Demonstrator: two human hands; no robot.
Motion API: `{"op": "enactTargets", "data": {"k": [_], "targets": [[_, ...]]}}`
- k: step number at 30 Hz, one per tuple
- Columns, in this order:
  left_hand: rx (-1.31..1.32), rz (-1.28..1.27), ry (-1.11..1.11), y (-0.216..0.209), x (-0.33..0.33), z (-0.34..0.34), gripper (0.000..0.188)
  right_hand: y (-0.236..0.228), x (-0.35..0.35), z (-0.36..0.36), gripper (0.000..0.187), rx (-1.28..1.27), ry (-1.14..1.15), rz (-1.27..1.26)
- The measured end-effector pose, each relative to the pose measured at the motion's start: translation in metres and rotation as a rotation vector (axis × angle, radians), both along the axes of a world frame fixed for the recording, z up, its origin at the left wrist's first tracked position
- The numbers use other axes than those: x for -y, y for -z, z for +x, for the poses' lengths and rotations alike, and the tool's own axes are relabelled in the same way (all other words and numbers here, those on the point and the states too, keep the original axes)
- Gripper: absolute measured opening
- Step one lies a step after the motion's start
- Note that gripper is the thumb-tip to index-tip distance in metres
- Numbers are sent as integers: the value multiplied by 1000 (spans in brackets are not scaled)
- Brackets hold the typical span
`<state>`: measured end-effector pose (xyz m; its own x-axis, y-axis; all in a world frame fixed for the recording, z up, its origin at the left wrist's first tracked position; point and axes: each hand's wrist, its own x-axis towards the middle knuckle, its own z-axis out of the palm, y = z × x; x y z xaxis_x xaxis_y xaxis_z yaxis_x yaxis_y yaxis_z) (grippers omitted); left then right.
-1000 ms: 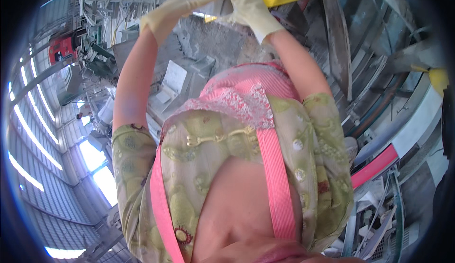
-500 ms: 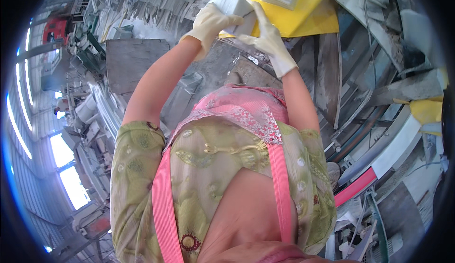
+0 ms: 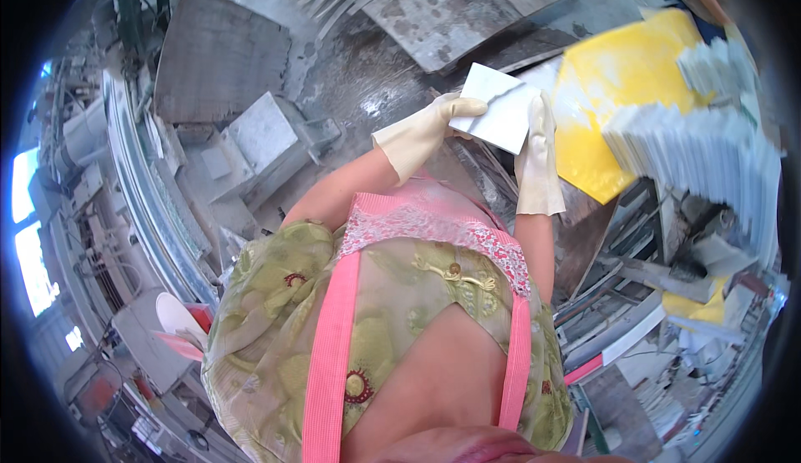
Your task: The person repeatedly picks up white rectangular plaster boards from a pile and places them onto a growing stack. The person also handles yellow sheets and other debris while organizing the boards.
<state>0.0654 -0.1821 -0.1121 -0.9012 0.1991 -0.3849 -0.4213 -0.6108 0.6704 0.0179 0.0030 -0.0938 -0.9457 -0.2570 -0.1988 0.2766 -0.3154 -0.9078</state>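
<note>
Held up between both gloved hands at about one o'clock in the view: a small white square tile (image 3: 502, 117) with a grey vein running across it. Left hand (image 3: 434, 129) in a cream rubber glove, thumb laid over the tile's near left edge, remaining fingers tucked beneath and out of sight, so pinching the tile at that edge. Right hand (image 3: 538, 158), gloved alike, pressed flat along the tile's right edge, fingers (image 3: 542, 117) together and pointing up; whether the thumb wraps behind, cannot tell.

Probably stiff and brittle, being stone or ceramic: no flex, likely to chip at corners or snap along the vein if dropped or knocked. Moderate weight for its size, smooth face likely slippery against wet rubber. Best taken by two opposite edges, as here, with support underneath rather than by a single corner.

At two to three o'clock, a tall stack of similar pale tiles (image 3: 709, 171), blurred, resting on a yellow surface (image 3: 617, 79) just beside the right hand. At eleven o'clock, a grey slab (image 3: 217, 54) on the wet floor (image 3: 359, 79).
</note>
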Motion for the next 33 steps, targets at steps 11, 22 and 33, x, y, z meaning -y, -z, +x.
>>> {"op": "enactTargets", "data": {"k": [11, 22, 33], "targets": [[31, -491, -155, -26, 206, -3, 86, 15, 219, -50, 64, 246, -405, -122], [259, -958, -156, 6, 348, -118, 98, 108, 369, -154, 63, 478, -552, -236], [58, -1654, 496, 13, 440, -272, 95, 200, 424, -237, 60, 603, -561, -564]]}}
